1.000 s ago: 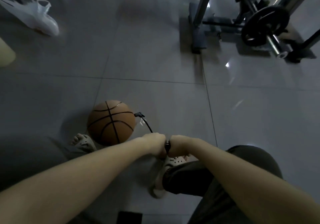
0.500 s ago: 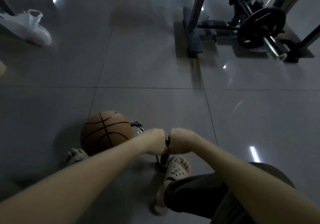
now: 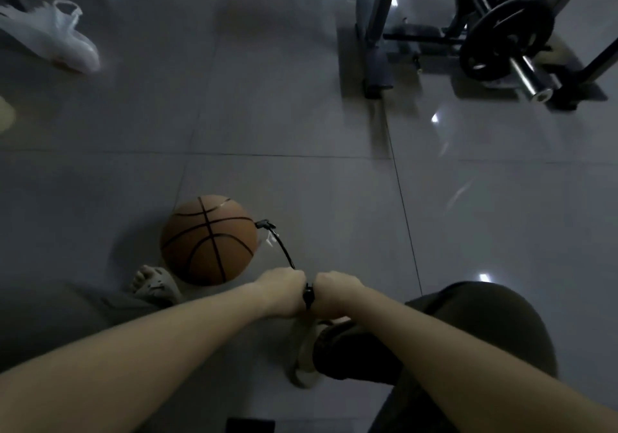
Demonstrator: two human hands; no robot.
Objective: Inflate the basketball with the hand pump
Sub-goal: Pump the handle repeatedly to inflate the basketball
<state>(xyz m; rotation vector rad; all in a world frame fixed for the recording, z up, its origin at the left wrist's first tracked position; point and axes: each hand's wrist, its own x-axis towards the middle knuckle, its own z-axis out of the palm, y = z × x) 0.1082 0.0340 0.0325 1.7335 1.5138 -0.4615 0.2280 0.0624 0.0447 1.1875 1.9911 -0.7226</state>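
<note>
Far left on the floor, well apart: a white plastic bag [image 3: 57,41]. Next, the basketball [image 3: 209,240], on the floor just beside a sandalled foot [image 3: 155,285], with the black hose [image 3: 282,248] meeting its right side. Then the left grip [image 3: 284,290], curled tight round the pump handle [image 3: 307,295]; right grip [image 3: 334,294] likewise on the other end. Pushed back down from the raised position of half a second ago: another stroke delivered, probably more needed. Far right: a barbell plate [image 3: 505,38].
</note>
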